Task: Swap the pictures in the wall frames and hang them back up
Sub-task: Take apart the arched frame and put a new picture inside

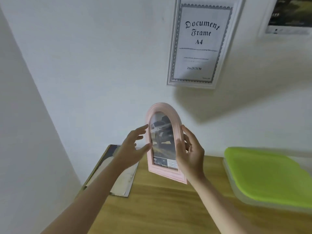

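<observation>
Head view: your right hand (190,152) grips the right edge of the pink arched frame (163,142), thumb across the front moulding and fingers curled behind it. Your left hand (133,149) is spread, fingers straight and apart, with the fingertips just touching the frame's left edge; it is not clamped on anything.

Between your hands the frame stands nearly upright, held up in front of the white wall (84,56), its lower corner above the table. It is a smooth, pale pink moulding with ridged steps, rounded at the top and square at the bottom. Behind its glazing sits a printed picture of a silver off-road vehicle on rough ground, with small dark panels and text along the bottom strip.

Below your hands runs a wooden table (160,208) with a light, visible grain. Under your left hand and forearm lie flat sheets of paper and card (125,181), beige and worn-looking. To the right of your right hand rests a clear plastic box with a bright green lid (266,176), rounded at the corners.

Above your right hand hangs a white rectangular frame (200,43) with a ridged border, holding a sheet that reads "Document Frame A4". Further right, another white frame (290,17) with a dark picture is cut off by the view's edge.
</observation>
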